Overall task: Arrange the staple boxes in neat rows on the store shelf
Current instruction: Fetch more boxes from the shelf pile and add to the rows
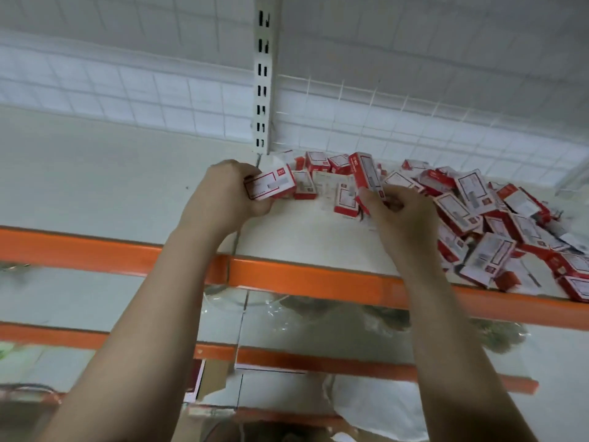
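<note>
**Two hands, two boxes, one big messy pile**

From the head camera: the left hand (228,189) has its fingers curled round one staple box (271,185). That box lies flat with its long side running left to right, and it sits at the left end of the shelf (287,237), just beside the white post (264,74). The right hand (401,212) pinches a second box (366,173) with thumb and fingertips. This one stands up on end, tilted a little, so its long side points up and away.

The two held boxes do not line up. I think the upright box must be turned flat to match the first one before a row can start. The left hand is nearer the bare corner where a row could begin. The right hand is nearer the pile (497,224), which spreads off to the right and touches it.

No row is made yet, so the job looks like it is only starting.

Some things are hard to see. The picture is blurry, so the words on the boxes cannot be read. The pile runs off the right edge. The right hand hides some boxes under it, and the lower shelves are a blur
</note>
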Motion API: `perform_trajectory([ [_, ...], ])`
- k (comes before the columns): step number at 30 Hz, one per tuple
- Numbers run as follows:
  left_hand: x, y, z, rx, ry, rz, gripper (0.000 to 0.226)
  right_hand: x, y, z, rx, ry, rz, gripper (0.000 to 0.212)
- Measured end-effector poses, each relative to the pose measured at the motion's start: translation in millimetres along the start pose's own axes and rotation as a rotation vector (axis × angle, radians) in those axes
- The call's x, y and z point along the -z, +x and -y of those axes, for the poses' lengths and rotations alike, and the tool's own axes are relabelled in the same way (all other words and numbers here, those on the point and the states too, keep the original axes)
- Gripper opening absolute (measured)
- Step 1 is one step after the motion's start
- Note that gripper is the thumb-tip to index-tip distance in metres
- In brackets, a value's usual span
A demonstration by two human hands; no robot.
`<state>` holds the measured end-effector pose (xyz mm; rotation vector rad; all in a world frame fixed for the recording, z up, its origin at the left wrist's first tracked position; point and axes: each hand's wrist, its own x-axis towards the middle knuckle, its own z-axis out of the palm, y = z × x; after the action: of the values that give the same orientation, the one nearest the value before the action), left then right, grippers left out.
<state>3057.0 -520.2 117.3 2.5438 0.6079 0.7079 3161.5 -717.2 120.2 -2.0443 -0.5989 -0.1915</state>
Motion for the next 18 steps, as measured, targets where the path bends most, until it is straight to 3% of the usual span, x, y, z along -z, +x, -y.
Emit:
perform_trajectory([
  [5, 66, -36, 78, 0.083, 0.035, -0.054, 0.032, -72, -39, 58, 0.051, 0.066, 0.049, 0.004],
  [18, 215, -109, 261, 0.191, 0.141, -0.1, 0.024, -233, -126, 195, 0.02, 0.133, 0.139, 0.012],
])
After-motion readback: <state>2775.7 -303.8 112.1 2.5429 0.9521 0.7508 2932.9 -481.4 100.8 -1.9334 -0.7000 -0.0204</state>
